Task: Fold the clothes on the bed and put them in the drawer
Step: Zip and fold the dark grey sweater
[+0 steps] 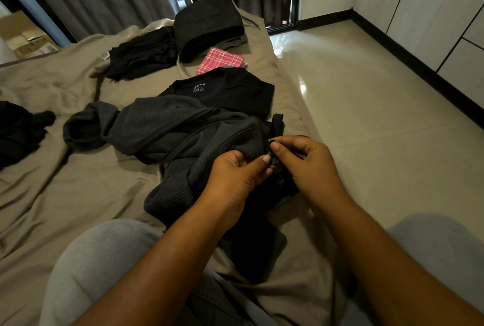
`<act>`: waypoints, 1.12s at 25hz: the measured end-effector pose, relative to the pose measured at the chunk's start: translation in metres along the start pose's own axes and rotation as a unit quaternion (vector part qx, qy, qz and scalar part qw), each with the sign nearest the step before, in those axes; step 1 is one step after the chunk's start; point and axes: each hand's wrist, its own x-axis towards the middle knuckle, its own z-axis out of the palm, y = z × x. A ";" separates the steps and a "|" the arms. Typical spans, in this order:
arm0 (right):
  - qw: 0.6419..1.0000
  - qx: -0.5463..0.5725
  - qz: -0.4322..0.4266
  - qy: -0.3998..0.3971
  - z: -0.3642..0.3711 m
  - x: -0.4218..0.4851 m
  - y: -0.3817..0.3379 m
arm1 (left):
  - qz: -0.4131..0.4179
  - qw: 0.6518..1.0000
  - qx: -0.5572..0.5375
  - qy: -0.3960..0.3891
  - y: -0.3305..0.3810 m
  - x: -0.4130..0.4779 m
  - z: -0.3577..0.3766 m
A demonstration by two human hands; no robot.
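Two pinches meet: our left hand (pixel 235 172) and right hand (pixel 310 166) nip the small black fastener (pixel 273 153) on the dark grey ribbed knit jacket (pixel 167 121), whose body lies away leftward.

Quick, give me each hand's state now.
Left hand: pinching the dark grey ribbed knit garment.
Right hand: pinching a small black piece at that garment's edge.

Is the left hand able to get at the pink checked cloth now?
Probably not at once. The left hand pinches the grey ribbed garment, and the pink checked cloth lies far up the bed, behind the black T-shirt that overlaps its near edge. It would need to let go and stretch.
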 end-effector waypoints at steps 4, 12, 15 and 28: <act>0.993 0.070 0.089 -0.034 -0.004 -0.001 -0.005 | -0.014 1.000 -0.020 -0.006 0.000 -0.001 0.000; 0.994 -0.050 -0.044 -0.091 -0.007 0.000 -0.003 | -0.076 0.993 -0.085 0.004 0.009 0.001 -0.006; 0.982 -0.123 -0.106 -0.096 -0.008 -0.001 -0.003 | -0.077 0.994 -0.079 0.000 0.012 0.001 -0.009; 0.941 -0.205 -0.221 -0.153 -0.008 -0.005 -0.005 | -0.064 0.993 -0.076 0.070 0.023 0.003 -0.012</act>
